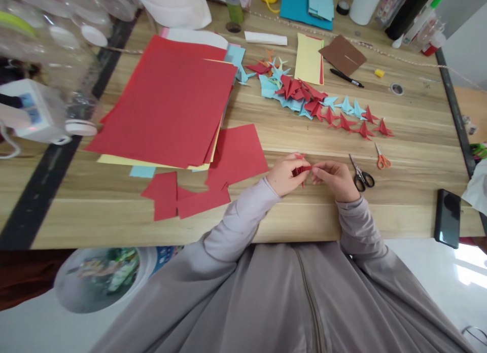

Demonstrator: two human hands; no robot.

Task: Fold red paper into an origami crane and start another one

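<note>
Between my hands is a small folded red paper crane (300, 171), its pointed tips sticking out past my fingers. My left hand (284, 174) is closed around its body, which hides part of the folds. With thumb and forefinger, my right hand (335, 178) pinches one thin point on the crane's right side. Black-handled scissors (363, 178) lie just right of my right hand, and small orange-handled scissors (382, 159) are beyond them. Red paper pieces (239, 155) lie to the left of my left hand.
Finished red cranes (366, 130) and blue cranes (345, 105) run in rows behind my hands. A large stack of red sheets (171, 99) covers the left. A phone (448, 218) rests at the right front edge; a bin (99, 279) stands below the table.
</note>
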